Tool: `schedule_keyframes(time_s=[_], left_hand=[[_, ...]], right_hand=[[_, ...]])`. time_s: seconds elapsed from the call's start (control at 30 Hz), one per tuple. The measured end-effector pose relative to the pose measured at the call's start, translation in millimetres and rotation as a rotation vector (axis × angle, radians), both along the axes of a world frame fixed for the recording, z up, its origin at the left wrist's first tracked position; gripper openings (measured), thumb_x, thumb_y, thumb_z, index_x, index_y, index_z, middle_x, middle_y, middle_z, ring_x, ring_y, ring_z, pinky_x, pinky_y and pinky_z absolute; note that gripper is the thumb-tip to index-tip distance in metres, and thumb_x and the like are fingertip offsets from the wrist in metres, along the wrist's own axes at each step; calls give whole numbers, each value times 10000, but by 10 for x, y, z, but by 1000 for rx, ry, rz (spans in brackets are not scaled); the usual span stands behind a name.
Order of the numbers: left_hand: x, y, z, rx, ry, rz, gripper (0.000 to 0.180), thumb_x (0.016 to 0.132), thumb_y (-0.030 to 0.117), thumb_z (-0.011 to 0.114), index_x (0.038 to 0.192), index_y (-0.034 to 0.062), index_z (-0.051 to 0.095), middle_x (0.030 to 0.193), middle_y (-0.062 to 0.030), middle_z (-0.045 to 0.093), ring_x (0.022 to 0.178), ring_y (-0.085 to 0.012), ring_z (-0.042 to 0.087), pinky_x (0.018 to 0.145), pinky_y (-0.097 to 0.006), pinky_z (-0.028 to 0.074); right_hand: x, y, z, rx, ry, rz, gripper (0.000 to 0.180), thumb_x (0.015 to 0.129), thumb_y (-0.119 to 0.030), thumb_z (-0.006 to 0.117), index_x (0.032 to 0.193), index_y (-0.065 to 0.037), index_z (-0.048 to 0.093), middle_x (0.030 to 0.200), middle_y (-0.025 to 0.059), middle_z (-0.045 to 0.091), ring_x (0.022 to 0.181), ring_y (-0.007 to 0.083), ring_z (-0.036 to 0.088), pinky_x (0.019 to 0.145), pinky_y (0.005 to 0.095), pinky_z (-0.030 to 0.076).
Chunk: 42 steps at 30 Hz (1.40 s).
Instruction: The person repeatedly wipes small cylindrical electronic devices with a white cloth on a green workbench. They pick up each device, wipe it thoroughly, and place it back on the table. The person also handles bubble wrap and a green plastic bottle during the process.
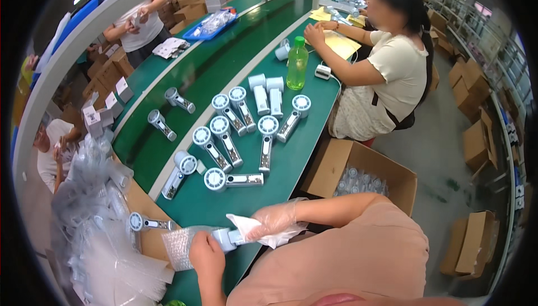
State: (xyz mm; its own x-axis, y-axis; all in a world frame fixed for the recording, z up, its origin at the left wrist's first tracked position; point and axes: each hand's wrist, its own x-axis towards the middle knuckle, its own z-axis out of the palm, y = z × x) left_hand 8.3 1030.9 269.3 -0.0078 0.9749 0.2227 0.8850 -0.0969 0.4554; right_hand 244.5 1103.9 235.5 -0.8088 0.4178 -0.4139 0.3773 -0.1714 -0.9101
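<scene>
Near the table's front edge, my right hand [272, 222], in a clear plastic glove, grips a pale blue device like a handheld fan [225, 240] by its handle. A crumpled white cloth [274, 237] lies between the glove and the handle. The device's round head points left, toward a bubble-wrap bag [178, 248]. My bare left hand [207, 253] is closed at the bag's edge, beside the head; its fingertips are partly hidden. Whether the head is inside the bag I cannot tell. A similar fan [151, 222] rests on cardboard just beyond the bag.
Several more fans [266, 143] lie across the green table [207, 211]. A green bottle [297, 64] stands behind them. Clear plastic bags and bubble wrap [101, 239] pile up at left. An open carton [400, 183] sits right of the table. A co-worker [392, 59] sits further along.
</scene>
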Motion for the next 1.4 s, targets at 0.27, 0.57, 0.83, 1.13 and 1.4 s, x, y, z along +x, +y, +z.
schedule_keyframes(time_s=[0.27, 0.57, 0.83, 1.13, 1.4], left_hand=[[10, -203, -77, -93, -349, 245, 159, 972, 117, 527, 910, -30, 524, 805, -202, 577, 787, -344, 582, 745, -436, 462], [-276, -333, -103, -433, -519, 164, 247, 870, -69, 526, 1115, -31, 520, 980, -114, 586, 935, -207, 590, 847, -359, 478], [-293, -296, -312, -165, -413, 143, 77, 891, 46, 628, 954, 1, 627, 848, -171, 633, 763, -328, 628, 689, -398, 496], [-381, -252, -404, -309, -826, 259, 121, 977, 114, 604, 963, 4, 650, 785, -48, 646, 718, -130, 585, 656, -298, 477], [-195, -251, -141, -99, -523, 247, 135, 951, 117, 628, 921, -13, 646, 762, -104, 637, 683, -162, 593, 639, -311, 477]], right_hand=[[-67, 104, -71, 111, -56, 142, 589, 857, -452, 744, 1200, 10, 618, 1091, 172, 690, 1027, 275, 656, 874, 401, 508], [-58, 165, 269, 112, -159, 182, 591, 860, -472, 722, 1195, 4, 621, 1135, 210, 672, 1056, 327, 649, 901, 421, 499], [-65, 154, 201, 51, -177, 154, 533, 867, -396, 740, 1209, -5, 622, 1120, 172, 687, 1051, 257, 656, 891, 387, 511], [-190, 69, 489, -184, -193, -91, 472, 886, -175, 747, 1302, -23, 584, 1102, 79, 673, 980, 168, 630, 881, 336, 509], [-208, 2, 550, 33, -306, 21, 435, 880, -303, 742, 1192, -18, 638, 1066, 140, 704, 957, 232, 664, 846, 361, 514]])
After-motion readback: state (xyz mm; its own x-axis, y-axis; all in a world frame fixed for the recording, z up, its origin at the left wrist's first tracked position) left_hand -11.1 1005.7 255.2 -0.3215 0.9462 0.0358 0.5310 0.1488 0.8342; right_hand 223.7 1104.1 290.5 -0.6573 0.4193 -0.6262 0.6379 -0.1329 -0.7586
